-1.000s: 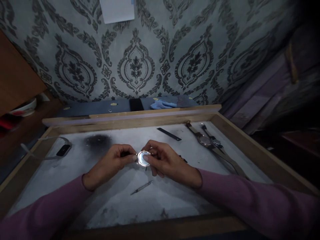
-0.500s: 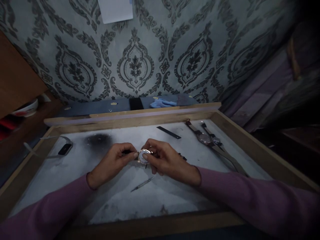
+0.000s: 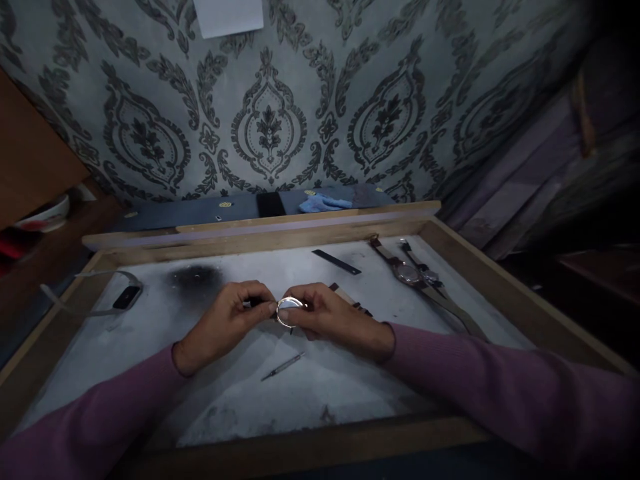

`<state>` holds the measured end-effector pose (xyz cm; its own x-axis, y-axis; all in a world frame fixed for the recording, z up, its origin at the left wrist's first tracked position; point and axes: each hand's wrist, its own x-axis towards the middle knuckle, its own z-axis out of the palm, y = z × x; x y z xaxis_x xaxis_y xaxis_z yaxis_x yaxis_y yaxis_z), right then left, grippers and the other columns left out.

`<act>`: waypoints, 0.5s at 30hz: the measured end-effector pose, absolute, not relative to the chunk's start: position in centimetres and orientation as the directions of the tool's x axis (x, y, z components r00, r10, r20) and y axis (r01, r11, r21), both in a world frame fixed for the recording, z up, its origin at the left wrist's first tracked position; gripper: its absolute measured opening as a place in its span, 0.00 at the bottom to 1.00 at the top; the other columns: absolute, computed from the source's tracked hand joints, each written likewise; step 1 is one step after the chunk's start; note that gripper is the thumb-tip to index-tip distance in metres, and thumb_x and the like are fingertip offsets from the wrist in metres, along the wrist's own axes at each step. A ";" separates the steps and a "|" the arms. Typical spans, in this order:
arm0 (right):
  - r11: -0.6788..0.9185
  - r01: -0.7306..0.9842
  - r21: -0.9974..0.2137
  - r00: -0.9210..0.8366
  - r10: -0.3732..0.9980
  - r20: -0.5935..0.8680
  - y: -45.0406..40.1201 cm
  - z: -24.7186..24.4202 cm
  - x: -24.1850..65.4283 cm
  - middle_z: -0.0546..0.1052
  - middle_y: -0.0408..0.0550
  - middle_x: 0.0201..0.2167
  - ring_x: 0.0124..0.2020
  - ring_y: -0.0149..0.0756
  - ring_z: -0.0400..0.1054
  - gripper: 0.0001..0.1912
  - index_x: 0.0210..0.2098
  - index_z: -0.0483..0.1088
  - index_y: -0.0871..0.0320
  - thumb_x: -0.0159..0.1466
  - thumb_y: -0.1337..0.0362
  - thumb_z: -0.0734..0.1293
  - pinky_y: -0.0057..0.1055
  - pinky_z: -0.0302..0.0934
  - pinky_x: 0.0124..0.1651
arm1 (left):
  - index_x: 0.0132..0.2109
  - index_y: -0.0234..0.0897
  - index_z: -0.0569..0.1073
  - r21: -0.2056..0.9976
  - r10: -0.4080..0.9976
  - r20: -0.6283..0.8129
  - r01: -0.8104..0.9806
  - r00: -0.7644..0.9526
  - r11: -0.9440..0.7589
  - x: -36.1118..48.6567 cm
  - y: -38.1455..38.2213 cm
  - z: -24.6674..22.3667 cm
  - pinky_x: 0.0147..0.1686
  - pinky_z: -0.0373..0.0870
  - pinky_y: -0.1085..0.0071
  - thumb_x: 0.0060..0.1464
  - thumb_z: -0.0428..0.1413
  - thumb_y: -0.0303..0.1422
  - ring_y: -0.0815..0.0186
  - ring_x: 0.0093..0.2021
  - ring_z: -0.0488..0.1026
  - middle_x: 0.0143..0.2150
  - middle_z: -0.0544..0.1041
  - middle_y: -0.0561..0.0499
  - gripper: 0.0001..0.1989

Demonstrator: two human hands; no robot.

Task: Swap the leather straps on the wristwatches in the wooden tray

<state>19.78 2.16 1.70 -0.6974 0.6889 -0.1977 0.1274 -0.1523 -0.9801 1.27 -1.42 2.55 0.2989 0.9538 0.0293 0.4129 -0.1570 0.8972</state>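
Note:
Between my hands a round watch [image 3: 289, 305] with a shiny gold-coloured rim is held above the white work surface, its face tilted and catching light. My left hand [image 3: 229, 319] pinches a dark strap [image 3: 253, 302] at the left side of the case. My right hand [image 3: 336, 319] grips the case from the right, its thumb lying across the face and the other fingers partly hidden behind. Below the hands lies a thin metal tool [image 3: 283, 367]. A dark and light strap piece [image 3: 345, 295] rests just beyond my right hand.
A wooden rim [image 3: 270, 240] encloses the surface. A smartwatch [image 3: 126, 297] sits at the left, and wristwatches [image 3: 407, 273] lie at the right. A flat dark strip [image 3: 336, 261] is near the back. Behind the rim is a blue cloth [image 3: 325, 203].
My right hand has turned slightly, and the watch face has tilted with it. More of the strap piece behind that hand shows. My left hand keeps its pinch. The view has shifted a little.

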 end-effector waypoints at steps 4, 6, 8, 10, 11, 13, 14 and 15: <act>-0.176 0.135 -0.975 -0.700 0.679 -0.219 2.1 1.2 19.7 0.59 0.34 0.16 0.18 0.22 0.50 0.17 0.22 0.63 0.60 0.52 0.56 0.72 0.23 0.44 0.20 | 0.30 0.33 0.74 0.895 0.955 0.045 0.413 0.293 -0.169 1.5 -1.5 2.4 0.32 0.62 0.73 0.55 0.54 0.32 0.68 0.30 0.68 0.27 0.73 0.52 0.08; -0.184 0.137 -0.973 -0.702 0.675 -0.227 2.1 1.0 19.7 0.58 0.34 0.16 0.19 0.22 0.48 0.18 0.22 0.62 0.60 0.52 0.56 0.73 0.24 0.42 0.21 | 0.30 0.33 0.74 0.896 0.954 0.047 0.410 0.296 -0.171 1.6 -1.6 2.3 0.32 0.62 0.73 0.55 0.54 0.32 0.68 0.31 0.68 0.27 0.72 0.52 0.09; -0.170 0.145 -0.975 -0.706 0.672 -0.222 2.1 1.0 19.7 0.57 0.35 0.17 0.20 0.23 0.48 0.18 0.21 0.62 0.60 0.52 0.56 0.73 0.24 0.42 0.22 | 0.30 0.33 0.73 0.900 0.953 0.044 0.403 0.300 -0.168 1.7 -1.6 2.2 0.31 0.61 0.73 0.56 0.54 0.34 0.68 0.30 0.67 0.27 0.71 0.52 0.10; -0.137 0.156 -0.978 -0.710 0.673 -0.208 2.1 1.1 19.7 0.57 0.35 0.18 0.21 0.23 0.49 0.17 0.21 0.62 0.61 0.53 0.57 0.72 0.25 0.43 0.24 | 0.30 0.33 0.73 0.901 0.952 0.024 0.405 0.306 -0.153 1.8 -1.7 2.0 0.27 0.60 0.74 0.57 0.54 0.35 0.70 0.26 0.65 0.24 0.69 0.55 0.11; -0.121 0.161 -0.979 -0.710 0.675 -0.200 2.1 1.1 19.7 0.57 0.36 0.18 0.22 0.24 0.49 0.16 0.22 0.63 0.61 0.53 0.57 0.71 0.25 0.43 0.25 | 0.30 0.33 0.72 0.902 0.951 0.009 0.407 0.309 -0.141 1.7 -1.8 2.0 0.26 0.58 0.75 0.57 0.53 0.36 0.71 0.24 0.64 0.22 0.67 0.56 0.11; -0.106 0.163 -0.981 -0.712 0.675 -0.191 2.1 1.2 19.7 0.56 0.36 0.18 0.22 0.24 0.49 0.15 0.22 0.63 0.61 0.54 0.58 0.70 0.25 0.44 0.26 | 0.31 0.33 0.72 0.913 0.945 -0.029 0.393 0.327 -0.108 1.6 -1.8 2.1 0.23 0.57 0.76 0.58 0.52 0.36 0.72 0.21 0.61 0.21 0.64 0.58 0.11; -0.109 0.160 -0.981 -0.714 0.674 -0.191 2.1 1.2 19.8 0.56 0.36 0.18 0.22 0.24 0.49 0.15 0.22 0.63 0.61 0.54 0.58 0.70 0.26 0.44 0.26 | 0.32 0.33 0.71 0.923 0.938 -0.047 0.375 0.342 -0.090 1.5 -1.7 2.1 0.23 0.57 0.76 0.58 0.52 0.36 0.73 0.21 0.61 0.21 0.65 0.58 0.11; -0.116 0.155 -0.981 -0.714 0.673 -0.193 2.1 1.2 19.8 0.56 0.36 0.18 0.22 0.24 0.49 0.15 0.22 0.63 0.61 0.54 0.58 0.70 0.26 0.43 0.26 | 0.32 0.33 0.71 0.933 0.931 -0.063 0.353 0.359 -0.072 1.4 -1.7 2.2 0.23 0.57 0.76 0.58 0.52 0.36 0.73 0.22 0.62 0.23 0.66 0.57 0.11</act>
<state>19.76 2.11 1.23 -0.7143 0.6728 -0.1926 0.1553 -0.1159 -0.9810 1.44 -1.65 2.21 0.3590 0.9312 -0.0635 0.3529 -0.0724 0.9328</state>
